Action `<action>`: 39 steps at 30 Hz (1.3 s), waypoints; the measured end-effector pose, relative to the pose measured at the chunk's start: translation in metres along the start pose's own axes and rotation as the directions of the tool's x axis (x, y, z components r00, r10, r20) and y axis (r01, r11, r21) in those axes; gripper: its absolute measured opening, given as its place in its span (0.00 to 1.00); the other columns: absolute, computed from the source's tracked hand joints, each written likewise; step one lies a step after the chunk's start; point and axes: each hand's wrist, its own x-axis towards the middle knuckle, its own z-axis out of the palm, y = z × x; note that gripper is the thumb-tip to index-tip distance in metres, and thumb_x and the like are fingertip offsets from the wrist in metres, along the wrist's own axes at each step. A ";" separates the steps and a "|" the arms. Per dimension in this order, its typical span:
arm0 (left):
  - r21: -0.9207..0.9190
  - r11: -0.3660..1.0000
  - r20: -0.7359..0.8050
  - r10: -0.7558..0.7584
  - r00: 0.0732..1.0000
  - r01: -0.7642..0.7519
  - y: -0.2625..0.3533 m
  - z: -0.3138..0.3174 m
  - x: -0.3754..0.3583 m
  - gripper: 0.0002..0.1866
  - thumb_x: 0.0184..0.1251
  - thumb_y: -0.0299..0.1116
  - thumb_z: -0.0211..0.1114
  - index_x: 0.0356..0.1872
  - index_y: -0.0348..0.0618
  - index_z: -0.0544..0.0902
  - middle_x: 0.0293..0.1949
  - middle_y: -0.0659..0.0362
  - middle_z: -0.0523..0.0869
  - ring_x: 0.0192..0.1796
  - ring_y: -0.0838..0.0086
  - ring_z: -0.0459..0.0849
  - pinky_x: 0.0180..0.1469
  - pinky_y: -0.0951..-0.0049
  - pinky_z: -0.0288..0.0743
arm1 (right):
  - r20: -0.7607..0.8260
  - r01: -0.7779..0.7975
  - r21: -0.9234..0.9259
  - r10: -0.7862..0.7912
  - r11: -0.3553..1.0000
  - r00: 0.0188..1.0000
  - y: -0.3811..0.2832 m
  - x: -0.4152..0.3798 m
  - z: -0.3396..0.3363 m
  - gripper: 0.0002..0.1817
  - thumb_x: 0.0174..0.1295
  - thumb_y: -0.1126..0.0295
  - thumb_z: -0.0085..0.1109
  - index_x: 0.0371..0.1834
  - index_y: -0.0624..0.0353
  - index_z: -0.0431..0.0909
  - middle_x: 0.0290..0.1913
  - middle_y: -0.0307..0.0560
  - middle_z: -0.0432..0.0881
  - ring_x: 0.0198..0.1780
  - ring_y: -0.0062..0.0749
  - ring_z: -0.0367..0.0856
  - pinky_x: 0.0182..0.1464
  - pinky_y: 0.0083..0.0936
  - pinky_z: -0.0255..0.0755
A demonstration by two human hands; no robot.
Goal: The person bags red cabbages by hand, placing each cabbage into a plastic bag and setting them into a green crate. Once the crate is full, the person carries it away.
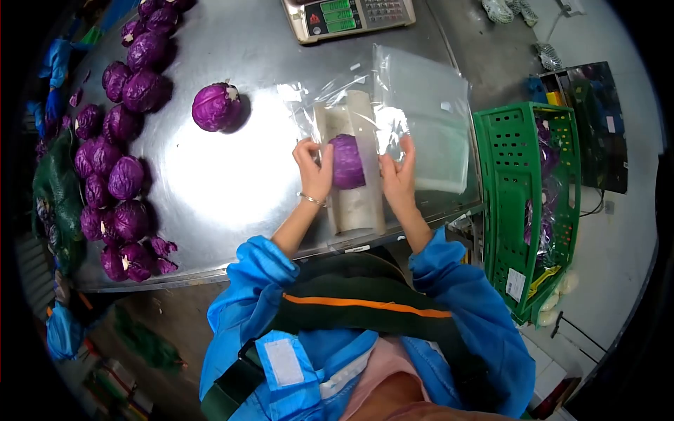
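A red cabbage (347, 162) rests in a pale open trough (351, 217) near the front edge of the metal table. Clear plastic film, seemingly a bag (309, 112), spreads around the trough's far end and sides. My left hand (313, 170) is at the trough's left side, closed on the film, thumb beside the cabbage. On the right side my right hand (398, 175) pinches the film between thumb and fingers. Just right of it lies a stack of flat clear bags (435, 133). Another red cabbage (216, 107) sits alone to the left.
Several red cabbages (126, 177) line the table's left side, beside a dark green net sack (53, 193). A digital scale (347, 17) stands at the back. To the right is a green crate (505, 203) holding bagged purple produce. The metal table (274, 252) ends just before my body.
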 end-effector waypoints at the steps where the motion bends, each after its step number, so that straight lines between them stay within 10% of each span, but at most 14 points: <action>1: -0.152 0.950 0.074 -0.264 0.962 0.273 0.001 -0.005 0.003 0.28 0.59 0.38 0.65 0.54 0.36 0.63 0.51 0.47 0.70 0.47 0.60 0.71 0.55 0.65 0.65 | 0.000 0.059 0.028 -0.059 0.998 0.998 0.004 0.009 0.000 0.33 0.62 0.66 0.53 0.67 0.67 0.52 0.64 0.62 0.59 0.54 0.41 0.71 0.46 0.26 0.74; 2: -0.272 0.807 0.181 -0.492 0.851 0.524 0.004 -0.011 0.007 0.37 0.57 0.41 0.68 0.62 0.36 0.58 0.55 0.46 0.69 0.51 0.61 0.71 0.58 0.65 0.64 | 0.041 0.009 -0.023 -0.008 1.000 0.999 0.006 0.019 0.000 0.33 0.61 0.68 0.52 0.68 0.65 0.52 0.62 0.61 0.62 0.51 0.42 0.74 0.43 0.26 0.74; 6: -0.384 0.550 0.442 -0.596 0.671 0.742 0.019 -0.021 0.021 0.50 0.55 0.42 0.70 0.70 0.38 0.44 0.61 0.45 0.65 0.59 0.62 0.68 0.61 0.66 0.62 | 0.290 -0.385 -0.221 0.438 0.896 0.851 0.023 0.070 -0.002 0.28 0.60 0.72 0.50 0.66 0.56 0.60 0.51 0.58 0.75 0.41 0.45 0.79 0.38 0.26 0.76; 7: -0.385 0.522 0.445 -0.617 0.649 0.761 0.019 -0.021 0.019 0.50 0.56 0.42 0.70 0.70 0.39 0.44 0.62 0.44 0.64 0.61 0.62 0.67 0.62 0.66 0.62 | 0.379 -0.120 -0.511 0.348 0.851 0.858 0.088 0.080 -0.006 0.18 0.61 0.71 0.50 0.56 0.54 0.72 0.39 0.52 0.81 0.35 0.41 0.81 0.38 0.30 0.76; 9: -0.349 0.504 0.416 -0.672 0.612 0.790 0.035 -0.023 0.016 0.44 0.58 0.43 0.67 0.70 0.40 0.51 0.62 0.45 0.66 0.62 0.62 0.67 0.62 0.67 0.62 | 0.423 0.213 -0.423 -0.016 0.881 0.906 0.095 0.042 -0.022 0.12 0.61 0.71 0.53 0.47 0.58 0.78 0.37 0.50 0.82 0.34 0.37 0.82 0.39 0.33 0.75; 14: -0.250 0.556 0.364 -0.705 0.609 0.793 0.016 -0.023 0.006 0.37 0.63 0.43 0.62 0.68 0.37 0.56 0.52 0.52 0.77 0.49 0.68 0.77 0.53 0.72 0.69 | 0.252 -0.268 -0.056 0.273 0.962 0.928 0.052 0.021 -0.040 0.15 0.59 0.73 0.57 0.50 0.62 0.75 0.37 0.48 0.82 0.31 0.26 0.80 0.27 0.22 0.73; 18: -0.078 0.718 0.337 -0.634 0.696 0.692 -0.005 -0.008 0.006 0.22 0.65 0.44 0.60 0.49 0.35 0.78 0.28 0.63 0.79 0.27 0.83 0.71 0.28 0.81 0.66 | 0.281 -0.323 -0.136 0.349 0.937 0.894 0.006 0.082 -0.013 0.15 0.59 0.72 0.58 0.49 0.64 0.75 0.36 0.47 0.81 0.24 0.22 0.78 0.21 0.18 0.70; 22: 0.087 0.864 0.192 -0.503 0.843 0.495 -0.006 -0.015 -0.023 0.17 0.64 0.42 0.60 0.31 0.34 0.79 0.23 0.58 0.81 0.27 0.79 0.75 0.32 0.75 0.70 | 0.407 -0.257 -0.268 0.351 0.929 0.844 0.047 0.077 -0.022 0.11 0.59 0.73 0.56 0.44 0.64 0.76 0.36 0.48 0.81 0.19 0.23 0.75 0.21 0.19 0.68; 26: 0.202 0.938 0.176 -0.319 0.931 0.283 0.007 -0.050 -0.056 0.12 0.64 0.36 0.60 0.31 0.34 0.79 0.29 0.52 0.82 0.30 0.66 0.81 0.37 0.70 0.73 | 0.428 -0.195 -0.208 0.268 0.959 0.863 0.078 -0.006 -0.052 0.09 0.58 0.76 0.56 0.41 0.66 0.75 0.34 0.50 0.81 0.18 0.24 0.75 0.22 0.20 0.67; 29: 0.209 0.946 0.263 -0.298 0.918 0.248 0.012 -0.062 -0.049 0.10 0.65 0.32 0.57 0.43 0.38 0.75 0.32 0.49 0.82 0.29 0.60 0.83 0.33 0.66 0.75 | 0.189 0.181 -0.336 -0.122 0.924 0.974 0.057 -0.014 -0.049 0.12 0.58 0.76 0.56 0.45 0.64 0.75 0.30 0.46 0.80 0.21 0.21 0.76 0.21 0.18 0.69; 33: 0.346 0.910 0.383 -0.360 0.850 0.230 0.036 -0.057 0.001 0.12 0.66 0.32 0.52 0.48 0.42 0.70 0.32 0.48 0.82 0.32 0.52 0.82 0.34 0.57 0.74 | 0.239 -0.151 -0.195 0.196 0.969 0.951 0.004 0.028 -0.022 0.10 0.57 0.75 0.54 0.43 0.63 0.75 0.29 0.49 0.81 0.26 0.26 0.79 0.25 0.21 0.70; 35: 0.392 0.920 0.406 -0.199 0.892 0.027 0.037 -0.047 0.011 0.11 0.66 0.33 0.52 0.47 0.41 0.71 0.31 0.48 0.82 0.31 0.50 0.81 0.33 0.56 0.74 | 0.409 -0.175 -0.348 0.317 0.921 0.856 0.014 0.042 -0.013 0.09 0.57 0.75 0.53 0.41 0.63 0.75 0.31 0.51 0.81 0.31 0.31 0.81 0.30 0.25 0.72; 38: 0.287 0.928 0.304 0.149 0.941 -0.239 0.028 -0.048 -0.006 0.09 0.61 0.26 0.56 0.43 0.41 0.73 0.31 0.49 0.81 0.32 0.51 0.80 0.34 0.60 0.73 | 0.464 0.299 -0.506 -0.038 0.809 0.885 0.029 0.028 -0.019 0.07 0.61 0.71 0.52 0.39 0.62 0.75 0.29 0.51 0.80 0.31 0.33 0.81 0.33 0.29 0.73; 39: 0.252 0.922 0.252 0.230 0.940 -0.293 0.021 -0.054 -0.019 0.09 0.60 0.25 0.57 0.42 0.41 0.74 0.29 0.50 0.80 0.31 0.53 0.79 0.33 0.62 0.72 | 0.431 0.227 -0.452 -0.012 0.863 0.902 0.036 0.019 -0.022 0.07 0.61 0.72 0.52 0.38 0.62 0.75 0.29 0.51 0.80 0.31 0.33 0.81 0.33 0.29 0.72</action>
